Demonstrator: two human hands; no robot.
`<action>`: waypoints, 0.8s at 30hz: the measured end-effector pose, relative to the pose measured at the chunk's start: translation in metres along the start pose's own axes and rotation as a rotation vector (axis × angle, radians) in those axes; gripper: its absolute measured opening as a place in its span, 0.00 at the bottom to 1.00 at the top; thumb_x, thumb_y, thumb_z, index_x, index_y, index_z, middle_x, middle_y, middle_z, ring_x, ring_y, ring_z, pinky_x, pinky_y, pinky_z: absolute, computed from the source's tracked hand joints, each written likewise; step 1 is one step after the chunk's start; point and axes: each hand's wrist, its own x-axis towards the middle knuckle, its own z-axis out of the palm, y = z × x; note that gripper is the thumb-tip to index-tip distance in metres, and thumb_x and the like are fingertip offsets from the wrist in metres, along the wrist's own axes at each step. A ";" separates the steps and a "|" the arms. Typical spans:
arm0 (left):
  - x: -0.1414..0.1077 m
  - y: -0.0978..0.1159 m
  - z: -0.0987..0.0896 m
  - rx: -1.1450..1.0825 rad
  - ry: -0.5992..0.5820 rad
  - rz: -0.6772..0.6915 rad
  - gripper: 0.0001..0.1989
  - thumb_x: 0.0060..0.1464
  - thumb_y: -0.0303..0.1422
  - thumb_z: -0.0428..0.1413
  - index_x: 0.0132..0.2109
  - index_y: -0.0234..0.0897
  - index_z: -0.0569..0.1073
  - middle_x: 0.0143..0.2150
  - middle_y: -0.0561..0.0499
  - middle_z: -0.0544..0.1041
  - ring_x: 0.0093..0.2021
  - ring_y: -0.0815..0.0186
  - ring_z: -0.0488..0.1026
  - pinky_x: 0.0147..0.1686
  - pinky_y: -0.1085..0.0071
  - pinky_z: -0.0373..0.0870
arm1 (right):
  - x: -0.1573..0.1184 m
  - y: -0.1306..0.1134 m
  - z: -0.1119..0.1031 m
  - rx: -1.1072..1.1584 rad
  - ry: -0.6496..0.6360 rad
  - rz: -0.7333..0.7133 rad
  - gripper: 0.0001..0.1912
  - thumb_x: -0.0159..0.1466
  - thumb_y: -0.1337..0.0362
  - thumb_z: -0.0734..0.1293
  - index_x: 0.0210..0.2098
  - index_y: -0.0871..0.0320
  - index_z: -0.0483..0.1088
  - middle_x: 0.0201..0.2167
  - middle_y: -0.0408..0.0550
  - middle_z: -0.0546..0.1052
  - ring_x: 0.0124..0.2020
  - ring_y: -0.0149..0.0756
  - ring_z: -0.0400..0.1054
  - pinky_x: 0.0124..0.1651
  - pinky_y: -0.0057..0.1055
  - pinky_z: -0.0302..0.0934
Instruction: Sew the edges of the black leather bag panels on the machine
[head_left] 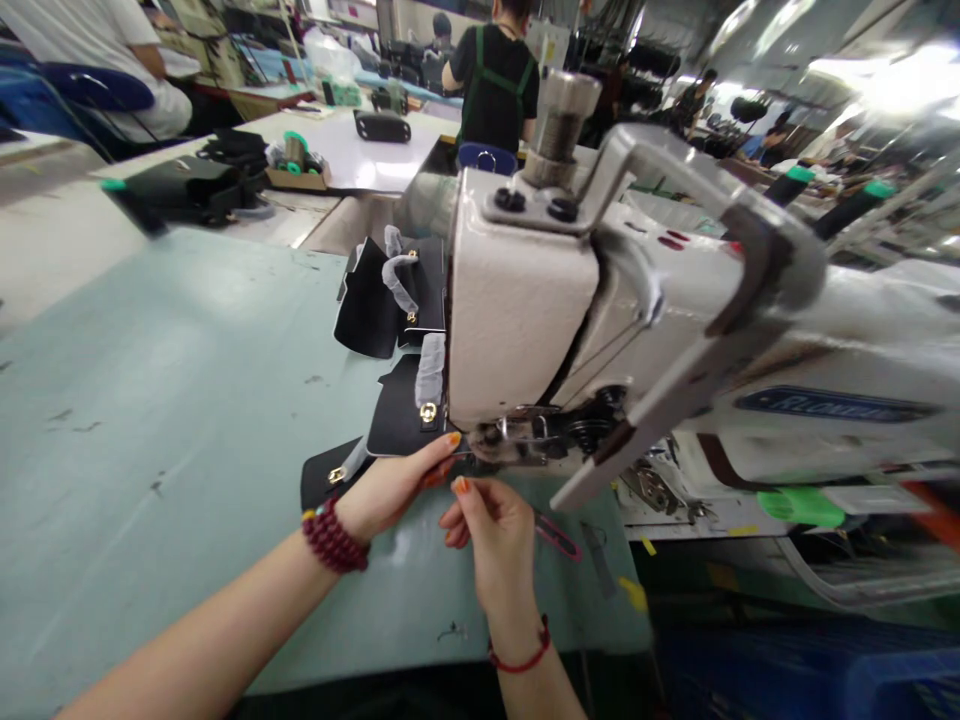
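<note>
My left hand (pixel 401 487) reaches in under the head of a white sewing machine (pixel 517 310). Its thumb and fingers close on the edge of a black handbag piece (pixel 397 415), which has a wrapped handle and a gold ring fitting. Just in front of the presser foot area, my right hand (pixel 495 525) is pinched, thumb against forefinger; what it holds, if anything, is too small to make out. Pink-handled thread snips (pixel 559 537) lie beside it, partly hidden. Another part of a black bag with a gold fitting (pixel 322 478) shows behind my left wrist.
More black bag pieces (pixel 367 305) with a wrapped handle stand left of the machine on the green tabletop (pixel 187 400). A grey metal lever (pixel 675 390) juts out at the right. Behind are a black bag (pixel 187 185), a box of thread spools (pixel 296 165) and seated people.
</note>
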 end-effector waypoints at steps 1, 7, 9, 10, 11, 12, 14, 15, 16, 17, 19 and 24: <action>0.000 0.000 0.002 -0.005 0.017 0.005 0.18 0.46 0.44 0.68 0.22 0.35 0.76 0.22 0.48 0.76 0.25 0.64 0.70 0.28 0.68 0.68 | -0.001 0.000 0.000 0.003 -0.005 -0.002 0.22 0.61 0.47 0.71 0.30 0.63 0.73 0.19 0.46 0.75 0.16 0.26 0.65 0.20 0.19 0.60; -0.003 -0.001 0.009 0.042 0.250 -0.024 0.22 0.37 0.48 0.71 0.20 0.34 0.75 0.25 0.46 0.78 0.27 0.65 0.69 0.31 0.68 0.68 | -0.005 0.001 -0.003 -0.003 -0.027 -0.002 0.21 0.60 0.49 0.71 0.27 0.63 0.72 0.19 0.46 0.74 0.16 0.26 0.66 0.21 0.18 0.60; -0.005 -0.002 0.011 0.098 0.310 0.014 0.23 0.39 0.50 0.69 0.20 0.34 0.75 0.24 0.47 0.77 0.27 0.65 0.68 0.30 0.68 0.67 | -0.005 0.001 -0.004 -0.003 -0.032 -0.008 0.21 0.61 0.49 0.71 0.27 0.63 0.72 0.19 0.46 0.74 0.16 0.26 0.66 0.21 0.19 0.60; -0.007 -0.003 0.013 0.123 0.323 0.039 0.23 0.40 0.50 0.69 0.20 0.34 0.74 0.23 0.47 0.76 0.27 0.65 0.67 0.29 0.69 0.65 | -0.004 0.002 -0.005 -0.003 -0.034 -0.011 0.21 0.61 0.49 0.71 0.26 0.63 0.71 0.19 0.46 0.74 0.17 0.26 0.66 0.21 0.19 0.60; -0.008 -0.003 0.015 0.136 0.335 0.053 0.23 0.41 0.50 0.68 0.19 0.35 0.74 0.23 0.48 0.75 0.26 0.65 0.66 0.28 0.69 0.65 | -0.004 0.002 -0.005 -0.003 -0.037 -0.014 0.21 0.61 0.49 0.71 0.26 0.63 0.71 0.19 0.46 0.74 0.17 0.26 0.66 0.21 0.19 0.61; -0.010 -0.004 0.017 0.140 0.344 0.055 0.23 0.42 0.50 0.68 0.19 0.35 0.73 0.23 0.48 0.75 0.26 0.65 0.66 0.28 0.69 0.64 | -0.003 0.003 -0.006 0.000 -0.039 -0.016 0.22 0.61 0.48 0.71 0.26 0.62 0.71 0.19 0.46 0.74 0.17 0.26 0.66 0.21 0.19 0.61; -0.015 -0.004 0.021 0.147 0.385 0.030 0.22 0.45 0.49 0.66 0.20 0.35 0.74 0.23 0.48 0.75 0.27 0.64 0.66 0.29 0.69 0.65 | -0.003 0.004 -0.007 0.007 -0.041 -0.017 0.22 0.61 0.48 0.71 0.27 0.62 0.71 0.19 0.46 0.74 0.17 0.26 0.65 0.21 0.19 0.61; -0.017 -0.004 0.023 0.156 0.414 0.017 0.20 0.46 0.48 0.66 0.21 0.35 0.76 0.24 0.48 0.76 0.28 0.63 0.67 0.30 0.69 0.65 | -0.003 0.004 -0.008 0.009 -0.043 -0.017 0.22 0.61 0.48 0.71 0.27 0.62 0.72 0.19 0.46 0.74 0.17 0.26 0.65 0.21 0.20 0.61; -0.019 -0.004 0.025 0.163 0.446 0.012 0.18 0.47 0.46 0.66 0.23 0.35 0.77 0.25 0.48 0.76 0.29 0.62 0.68 0.31 0.69 0.66 | -0.003 0.004 -0.008 0.009 -0.045 -0.015 0.22 0.61 0.48 0.71 0.28 0.62 0.72 0.19 0.46 0.74 0.17 0.26 0.65 0.21 0.20 0.61; -0.021 -0.004 0.027 0.167 0.468 0.015 0.16 0.47 0.44 0.66 0.25 0.35 0.79 0.25 0.48 0.76 0.29 0.62 0.68 0.32 0.69 0.66 | -0.004 0.004 -0.009 0.008 -0.046 -0.014 0.22 0.61 0.48 0.71 0.27 0.62 0.72 0.19 0.46 0.74 0.17 0.26 0.65 0.21 0.20 0.61; -0.025 -0.006 0.030 0.153 0.488 0.044 0.12 0.48 0.41 0.66 0.29 0.35 0.80 0.26 0.49 0.76 0.30 0.61 0.69 0.33 0.69 0.67 | -0.004 0.004 -0.011 0.003 -0.047 -0.009 0.21 0.61 0.49 0.71 0.26 0.62 0.71 0.19 0.45 0.74 0.17 0.26 0.64 0.22 0.20 0.61; -0.026 -0.030 0.031 0.070 0.420 0.115 0.10 0.47 0.39 0.68 0.36 0.40 0.80 0.22 0.54 0.74 0.30 0.60 0.71 0.34 0.71 0.66 | -0.002 0.006 -0.016 0.003 -0.047 -0.014 0.21 0.61 0.50 0.71 0.25 0.62 0.70 0.18 0.44 0.72 0.17 0.25 0.63 0.22 0.20 0.59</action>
